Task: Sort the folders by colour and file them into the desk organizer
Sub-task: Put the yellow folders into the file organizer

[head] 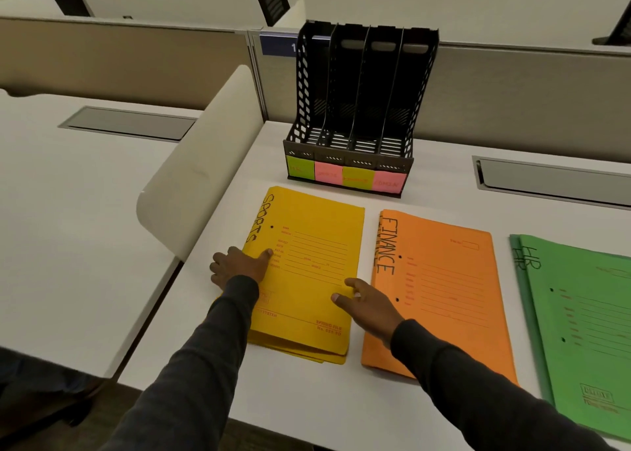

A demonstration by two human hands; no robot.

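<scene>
Three piles of folders are laid out on the white bench (307, 409) in front of me. The yellow folders (307, 280), with SPORTS written down the top cover, are the left pile. The orange folders (444, 297) marked FINANCE lie just beside them, and the green folders (580, 314) marked HR are off to the right, partly cut off by the frame edge.

Both hands are on the yellow pile. My left fingers (218, 266) are curled down over its left edge, with the thumb pressed flat on the cover, so that side is clamped between thumb and fingers. I can't see whether the tips get right underneath. My right fingers (353, 282) are over at the pile's right edge, in the gap next to the orange one. They're fairly straight and spread apart, thumb and index just resting on the cover and not gripping anything. The pile itself lies flat on the bench, its bottom corners fanned out a bit.

Behind the piles, up against the partition, stands the black desk organizer (358, 92). It has four upright slots and I can't see a folder in any of them. A row of sticky notes (329, 173) runs along its front lip: green, pink, yellow-green, pink. The writing on them is too blurry to read. A curved white divider (205, 164) stands on my left, between this bench and the next one.
</scene>
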